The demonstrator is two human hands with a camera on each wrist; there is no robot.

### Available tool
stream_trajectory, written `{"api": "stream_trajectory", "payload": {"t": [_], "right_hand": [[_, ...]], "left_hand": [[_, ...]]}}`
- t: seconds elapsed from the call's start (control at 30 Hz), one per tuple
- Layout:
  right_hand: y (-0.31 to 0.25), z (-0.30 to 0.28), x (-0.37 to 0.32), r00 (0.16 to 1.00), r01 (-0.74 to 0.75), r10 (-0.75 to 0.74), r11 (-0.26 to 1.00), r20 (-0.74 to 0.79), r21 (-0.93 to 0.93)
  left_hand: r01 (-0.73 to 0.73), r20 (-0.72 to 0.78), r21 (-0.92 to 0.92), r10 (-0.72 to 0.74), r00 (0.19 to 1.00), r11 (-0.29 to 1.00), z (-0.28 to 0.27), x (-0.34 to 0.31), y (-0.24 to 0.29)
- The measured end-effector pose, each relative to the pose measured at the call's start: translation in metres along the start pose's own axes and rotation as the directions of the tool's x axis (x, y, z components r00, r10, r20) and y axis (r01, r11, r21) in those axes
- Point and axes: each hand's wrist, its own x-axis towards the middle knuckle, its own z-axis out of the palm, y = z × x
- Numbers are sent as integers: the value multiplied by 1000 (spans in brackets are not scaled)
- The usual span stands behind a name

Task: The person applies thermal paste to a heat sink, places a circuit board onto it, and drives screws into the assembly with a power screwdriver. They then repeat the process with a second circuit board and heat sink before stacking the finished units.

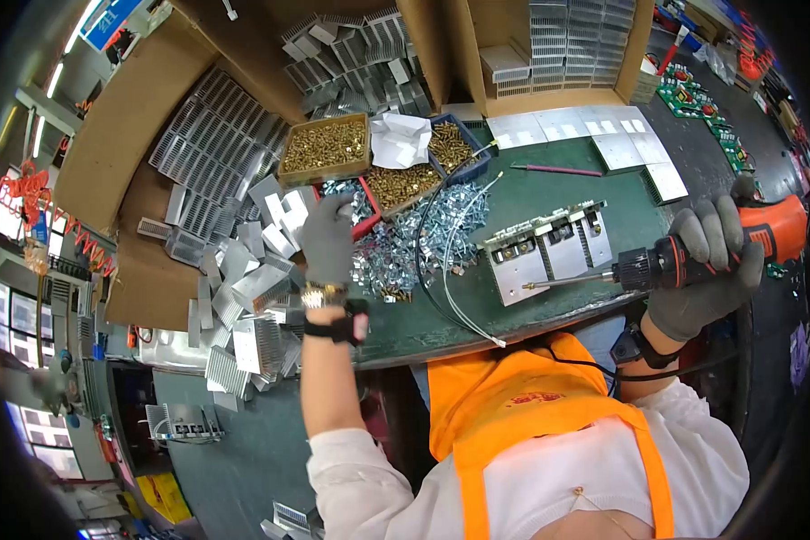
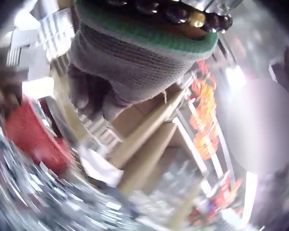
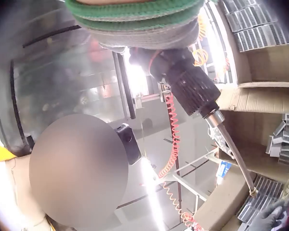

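My gloved right hand grips an orange and black power drill. Its long driver bit has a brass-coloured tip in the right wrist view, and in the head view it overlaps the front of a metal heatsink assembly bearing a circuit strip and black components. My gloved left hand hovers beside the red tray of small metal parts, near loose heatsinks. In the left wrist view its fingers hang bent, with nothing seen between them.
Silvery hardware lies heaped on the green bench. Behind it stand a cardboard tray and a blue bin of brass screws. Boxes of heatsinks surround the back. A cable and a pink-handled screwdriver lie there.
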Motion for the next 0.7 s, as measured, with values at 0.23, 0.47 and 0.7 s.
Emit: {"api": "stream_trajectory", "payload": {"t": [0.23,0.47,0.7], "right_hand": [[6,-7,-2,994,-60,60,998,88,-4],[8,-9,-5,988,-127,124,992,90,20],[1,-2,-7,992,-67,66,998,104,2]], "left_hand": [[-113,317,508,-63,946,854,20,43,-6],[-41,349,569,-196,916,821,21,53,-7],[-35,149,353,-19,989,935,9,44,-13]]}}
